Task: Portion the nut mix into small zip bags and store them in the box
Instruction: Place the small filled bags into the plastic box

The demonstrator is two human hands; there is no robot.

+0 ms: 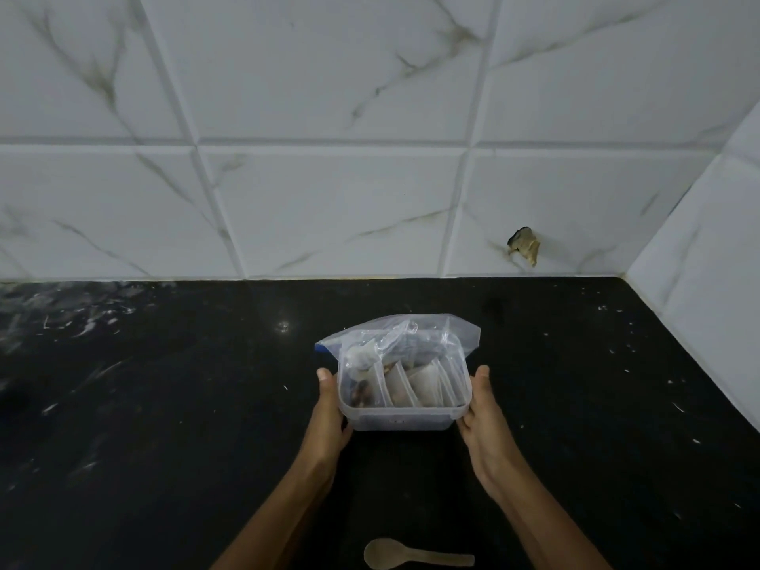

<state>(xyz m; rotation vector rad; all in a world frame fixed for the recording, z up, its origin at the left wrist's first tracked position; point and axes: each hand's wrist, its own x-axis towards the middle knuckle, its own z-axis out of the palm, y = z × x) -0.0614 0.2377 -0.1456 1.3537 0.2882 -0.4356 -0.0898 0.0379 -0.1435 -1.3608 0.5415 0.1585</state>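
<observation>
On black counter (164,405), both hands grip box (401,419) w/ zip bags (415,386).

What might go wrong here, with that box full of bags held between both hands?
The box has no lid on, and a large bag sticks up past its rim; a tilt might spill the small zip bags. The left hand and right hand only clasp its sides, so it may slip. A spoon lies near the forearms and might get knocked.
</observation>
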